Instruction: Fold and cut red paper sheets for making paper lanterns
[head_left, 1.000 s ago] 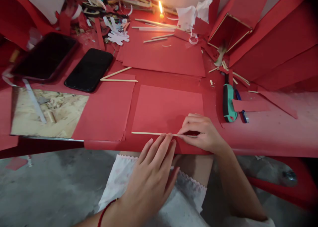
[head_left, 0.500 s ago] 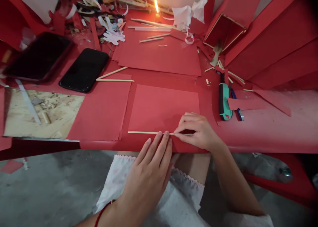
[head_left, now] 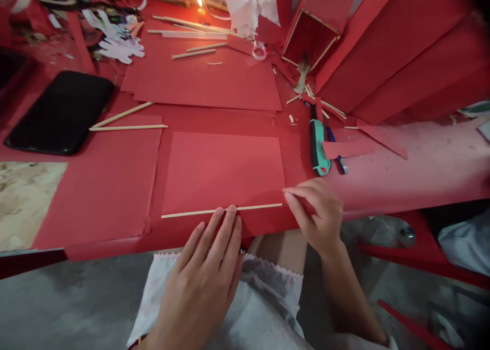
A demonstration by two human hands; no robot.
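Observation:
A thin wooden stick (head_left: 191, 214) lies along the near edge of a red paper sheet (head_left: 225, 166). The fingertips of my left hand (head_left: 209, 268) rest on the middle of the stick, fingers stretched out and close together. Just past the stick's right end, by the sheet's near right corner, is my right hand (head_left: 319, 212). Its thumb and forefinger are brought together in a pinch; whether anything is between them cannot be made out. My right hand is apart from the stick.
A lit candle (head_left: 199, 5) burns at the back, near more sticks (head_left: 195, 54) on stacked red paper (head_left: 206, 84). At left lie a black phone (head_left: 61, 110) and two sticks in a V (head_left: 128, 127). A green cutter (head_left: 318, 146) and an open red paper box (head_left: 310, 39) are right.
My right hand has moved right, off the stick to beyond its end. My left fingertips stay on the stick. The view has turned and shifted toward the right.

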